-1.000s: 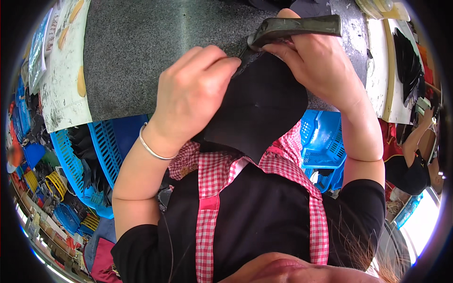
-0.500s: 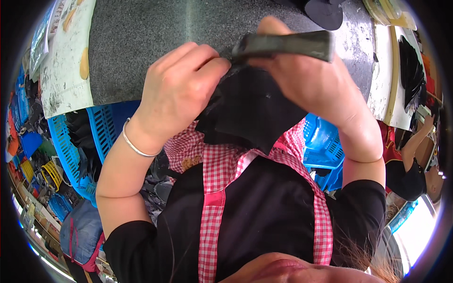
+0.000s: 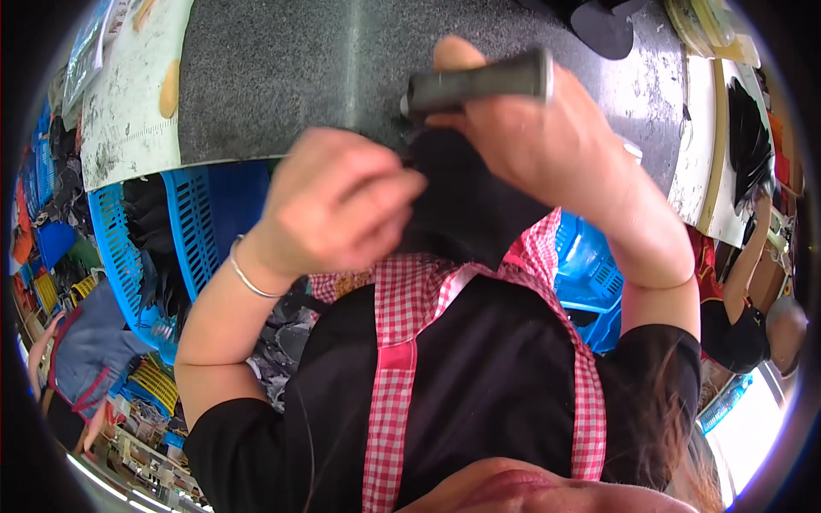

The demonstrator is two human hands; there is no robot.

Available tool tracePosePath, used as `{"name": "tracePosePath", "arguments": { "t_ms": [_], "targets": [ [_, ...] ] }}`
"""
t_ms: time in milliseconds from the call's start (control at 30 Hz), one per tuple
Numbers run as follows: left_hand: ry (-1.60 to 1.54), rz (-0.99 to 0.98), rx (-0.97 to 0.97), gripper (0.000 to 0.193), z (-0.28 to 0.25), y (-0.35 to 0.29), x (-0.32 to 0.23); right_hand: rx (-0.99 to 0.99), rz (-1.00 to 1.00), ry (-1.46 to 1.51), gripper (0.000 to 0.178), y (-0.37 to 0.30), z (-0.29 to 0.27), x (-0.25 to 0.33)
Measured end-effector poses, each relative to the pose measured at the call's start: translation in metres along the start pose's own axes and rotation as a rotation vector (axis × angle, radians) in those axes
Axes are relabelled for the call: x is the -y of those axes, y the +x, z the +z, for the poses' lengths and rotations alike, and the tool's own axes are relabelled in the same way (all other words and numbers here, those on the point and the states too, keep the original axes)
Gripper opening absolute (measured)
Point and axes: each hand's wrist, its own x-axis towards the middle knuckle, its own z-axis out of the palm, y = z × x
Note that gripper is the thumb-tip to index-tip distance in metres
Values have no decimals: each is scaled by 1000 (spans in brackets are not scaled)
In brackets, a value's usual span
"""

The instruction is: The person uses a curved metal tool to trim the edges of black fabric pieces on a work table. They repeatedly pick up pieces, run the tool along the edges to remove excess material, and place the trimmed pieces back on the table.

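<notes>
My right hand (image 3: 534,141) is wrapped round a hammer with a dark grey metal head (image 3: 479,85), held over the near edge of the dark stone slab (image 3: 265,77). A piece of black sheet material (image 3: 466,201), which looks like leather or fabric, hangs over that edge toward my lap, partly under the right hand. At its left side is my left hand (image 3: 342,201), blurred, with curled fingers closed at the black piece; the exact pinch is hard to see. A thin bangle (image 3: 248,272) circles the left wrist.
Blue plastic baskets (image 3: 192,231) with black pieces stand below the table at left; another blue basket (image 3: 590,256) is at right. Black round-ended pieces (image 3: 603,30) and clear tubs (image 3: 705,26) lie at the far right. Other people (image 3: 90,350) are at both sides.
The hammer and my right hand have moved slightly left. My left hand has shifted down, away from the hammer head. The view has tilted a little, and a person at left has moved.
</notes>
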Motion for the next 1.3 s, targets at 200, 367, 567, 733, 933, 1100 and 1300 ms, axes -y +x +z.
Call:
{"name": "tracePosePath", "arguments": {
  "t_ms": [200, 367, 567, 733, 933, 1100, 1300],
  "targets": [
    [113, 76, 88, 41, 50, 5, -24, -79, -57, -37, 18, -2, 8, 7],
    [-123, 81, 162, 34, 39, 10, -26, 1, 42, 148, 21, -26, 0, 5],
    [-185, -38, 701, 35, 48, -13, -20, -133, 257, 303, 20, -69, -19, -15],
    [-247, -91, 196, 17, -6, 186, 5, -385, 434, 321, 19, -90, -50, -42],
    [278, -24, 521, 26, 10, 343, 110, -558, 419, 324, 17, -83, -62, -69],
    [-341, -323, 586, 18, 45, 363, 144, -700, 497, 438, 20, -84, -73, -90],
    [-799, -594, -39, 22, 30, 359, 107, -888, 509, 189, 18, -41, -92, -104]
  ]
}}
